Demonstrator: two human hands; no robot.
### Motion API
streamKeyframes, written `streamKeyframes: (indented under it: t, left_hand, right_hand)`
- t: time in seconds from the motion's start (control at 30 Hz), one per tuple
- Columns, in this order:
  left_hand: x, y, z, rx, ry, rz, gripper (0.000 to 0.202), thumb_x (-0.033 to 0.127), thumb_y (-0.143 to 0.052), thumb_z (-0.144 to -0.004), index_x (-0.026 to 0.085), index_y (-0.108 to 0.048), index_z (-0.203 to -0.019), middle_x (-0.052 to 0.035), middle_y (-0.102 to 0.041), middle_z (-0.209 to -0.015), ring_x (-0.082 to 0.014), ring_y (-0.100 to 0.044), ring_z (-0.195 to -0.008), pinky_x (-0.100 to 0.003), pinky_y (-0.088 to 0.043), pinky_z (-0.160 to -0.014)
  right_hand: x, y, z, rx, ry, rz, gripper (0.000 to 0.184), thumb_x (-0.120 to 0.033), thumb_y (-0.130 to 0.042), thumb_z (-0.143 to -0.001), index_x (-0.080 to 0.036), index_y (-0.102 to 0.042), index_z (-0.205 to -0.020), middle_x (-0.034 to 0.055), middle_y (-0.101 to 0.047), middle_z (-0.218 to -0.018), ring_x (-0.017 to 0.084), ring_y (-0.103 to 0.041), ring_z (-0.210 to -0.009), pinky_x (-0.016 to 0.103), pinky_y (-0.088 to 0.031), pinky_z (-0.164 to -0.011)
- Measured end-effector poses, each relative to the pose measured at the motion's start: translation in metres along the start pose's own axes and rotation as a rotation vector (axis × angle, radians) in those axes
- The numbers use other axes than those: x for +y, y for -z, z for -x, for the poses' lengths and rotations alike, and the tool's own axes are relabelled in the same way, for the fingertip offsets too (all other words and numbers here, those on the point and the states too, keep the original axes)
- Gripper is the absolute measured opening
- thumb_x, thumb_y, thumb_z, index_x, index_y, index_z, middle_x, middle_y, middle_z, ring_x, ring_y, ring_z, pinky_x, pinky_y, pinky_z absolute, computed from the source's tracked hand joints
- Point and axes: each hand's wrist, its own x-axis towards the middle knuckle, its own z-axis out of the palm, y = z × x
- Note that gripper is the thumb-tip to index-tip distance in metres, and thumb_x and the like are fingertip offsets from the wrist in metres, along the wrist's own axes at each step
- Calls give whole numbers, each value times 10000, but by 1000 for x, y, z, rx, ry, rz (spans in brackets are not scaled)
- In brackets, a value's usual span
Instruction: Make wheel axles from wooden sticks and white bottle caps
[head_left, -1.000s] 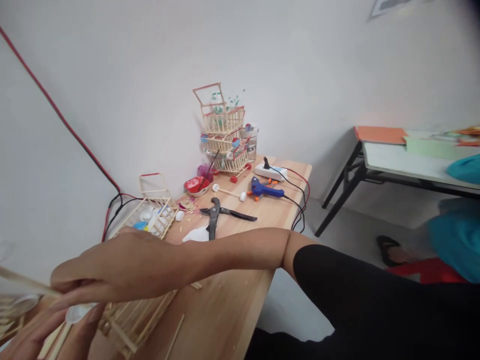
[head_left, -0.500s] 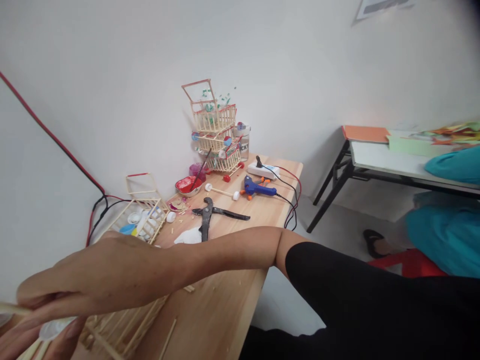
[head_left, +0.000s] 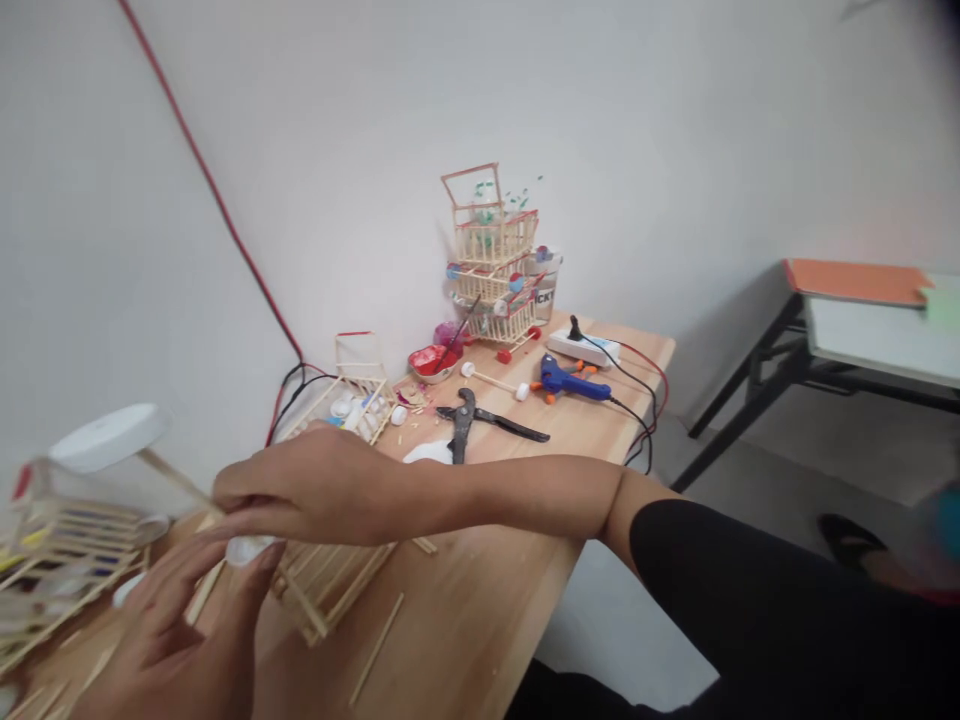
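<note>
My left hand (head_left: 199, 625), low on the left, pinches a small translucent plastic cap (head_left: 247, 549) between thumb and fingers. Right above it, my right hand (head_left: 315, 485) is closed on a thin wooden stick (head_left: 176, 478). A round white cap (head_left: 112, 436) sits at the far end of that stick, tilted and slightly blurred. My right fingertips are partly hidden, close to the translucent cap. Under my hands stands a basket frame (head_left: 337, 580) of wooden sticks, partly covered by my right hand and wrist.
Stacked stick carts (head_left: 495, 270) stand at the back near a red paint dish (head_left: 435, 362). Black pliers (head_left: 463, 425), a capped stick axle (head_left: 495, 382), a blue glue gun (head_left: 574, 380) and a power strip (head_left: 583, 346) lie on the wooden table (head_left: 465, 620). Another cart (head_left: 75, 570) stands left.
The view has swung left, so the scene sits further right. My left hand and the stick's white cap now show more fully. Both hands stay close together.
</note>
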Motion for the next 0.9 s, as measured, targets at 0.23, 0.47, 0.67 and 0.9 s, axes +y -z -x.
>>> streamKeyframes:
  t: [0.23,0.47,0.67,0.9]
  left_hand:
    - [15,3,-6,-1,-116,-161,447,719,-680,-841,287,-763,-921,-9,-816,-962,-254,-762,-950,-434,-610,-900]
    - [14,4,-5,-35,-110,-171,475,706,-696,-846,256,-779,-969,-47,-819,-1035,-249,-755,-953,-431,-598,-948]
    - [11,3,-5,-20,-110,-155,458,700,-705,-842,266,-777,-972,-29,-819,-1029,-243,-757,-956,-429,-599,-962]
    - [7,2,-2,-30,-70,-146,527,766,-640,-846,274,-771,-984,-60,-816,-1059,-271,-763,-1021,-454,-588,-999]
  right_hand:
    - [2,-6,-1,66,22,24,276,-299,-495,-1072,-221,-423,-817,-26,-572,-834,126,-500,-789,277,-344,-774]
    - [6,-9,-1,76,43,24,279,-265,-455,-1062,-221,-387,-794,-24,-543,-818,123,-474,-765,277,-318,-760]
    - [10,-13,-3,105,66,59,300,-281,-464,-1070,-211,-419,-782,-18,-584,-821,120,-484,-762,270,-309,-745]
    - [11,-15,-5,106,55,51,330,-257,-508,-1075,-207,-413,-763,-34,-543,-779,114,-475,-741,264,-293,-715]
